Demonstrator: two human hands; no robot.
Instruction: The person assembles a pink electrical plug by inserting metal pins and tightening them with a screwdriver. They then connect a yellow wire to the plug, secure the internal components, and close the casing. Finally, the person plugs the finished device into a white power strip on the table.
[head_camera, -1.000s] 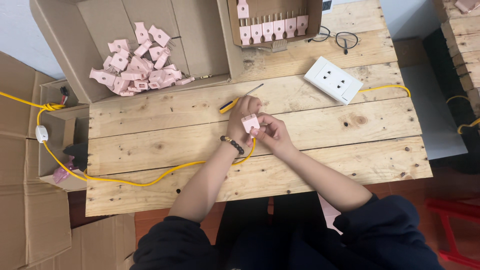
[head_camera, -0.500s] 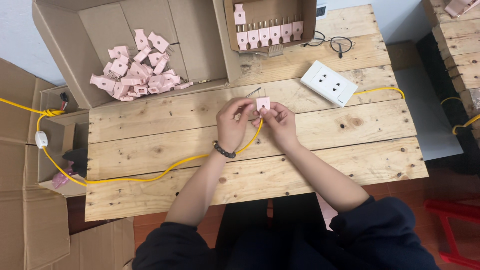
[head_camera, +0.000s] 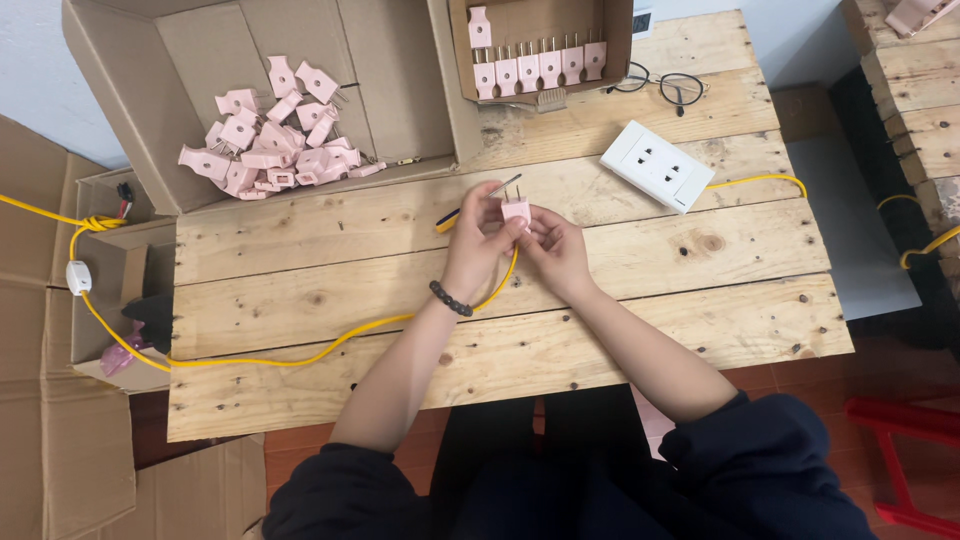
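**Pink plug held over a plank table**

Wooden planks make up the table (head_camera: 300, 270), the biggest thing in view. On its far left corner stands an open cardboard box (head_camera: 190, 60) with a heap of pink plugs (head_camera: 265, 140). A yellow cable (head_camera: 300, 355) runs across the planks, under the hands. A white socket strip (head_camera: 657, 166) lies to the right. The left hand (head_camera: 478, 240) and right hand (head_camera: 556, 248) meet mid-table, both pinching one pink plug (head_camera: 516, 211) between their fingertips, above the boards. A screwdriver (head_camera: 478, 201) pokes out behind the left hand.
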